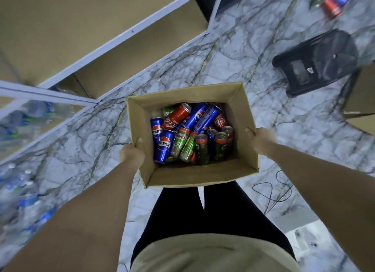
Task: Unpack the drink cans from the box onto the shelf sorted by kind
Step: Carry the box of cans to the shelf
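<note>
Both hands (132,153) (258,138) grip can-filled box (200,175) sides.

An open brown cardboard box (190,174) is held above the floor; blue, red and green cans (190,133) are jumbled inside. The shelf (113,42) stands at left.

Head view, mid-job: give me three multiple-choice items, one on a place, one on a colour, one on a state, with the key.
1. Where is the shelf?
A. Left of the box
B. Right of the box
C. Behind the person

2. What colour are the Pepsi cans?
A. Yellow
B. Blue
C. White

3. How is the cardboard box held?
A. Resting on the stool
B. One hand only
C. Both hands

Key: 1 A, its boards run along the upper left; 2 B, blue with the round logo; 3 C, the left hand and the right hand each have a grip on a side wall.
</note>
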